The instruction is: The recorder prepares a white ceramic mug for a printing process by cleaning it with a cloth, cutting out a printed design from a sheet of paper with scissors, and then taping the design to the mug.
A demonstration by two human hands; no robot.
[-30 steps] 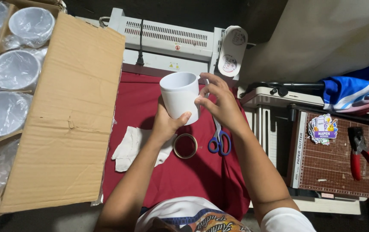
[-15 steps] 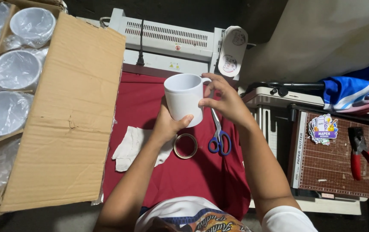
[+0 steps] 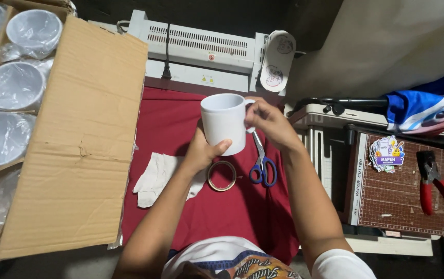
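Two hands: both of mine are on one plain white ceramic mug [image 3: 224, 123], held up above the red cloth-covered worktop [image 3: 170, 119].
Left hand [image 3: 201, 152]: wrapped round the lower body of the mug from the near side, fingers curled shut against it, thumb pressed on the wall facing me.
Right hand [image 3: 268, 121]: at the mug's handle side, fingers pinched closed on or right at the handle; how they sit on it I cannot tell exactly.
Mug position: upright or slightly tilted, open mouth up and a little away from me, long axis running roughly vertical, handle pointing to my right.
Key relation: the mug sits between my hands, body toward the left one, handle toward the right; the left carries most of it.
Below the mug: a brown ring-shaped roll of tape [image 3: 222, 175] lies flat on the cloth, just beside blue-handled scissors [image 3: 262, 164], and a crumpled white rag [image 3: 157, 178] lies left of the tape.
Left side: a big brown cardboard box flap [image 3: 77, 139], with more plastic-wrapped white mugs [image 3: 18, 85] in the compartments beyond it.
Far edge: a grey-white laminating machine [image 3: 196, 49].
Right side: a brown gridded paper cutter board [image 3: 402, 191] with red-handled pliers [image 3: 431, 181] on it.
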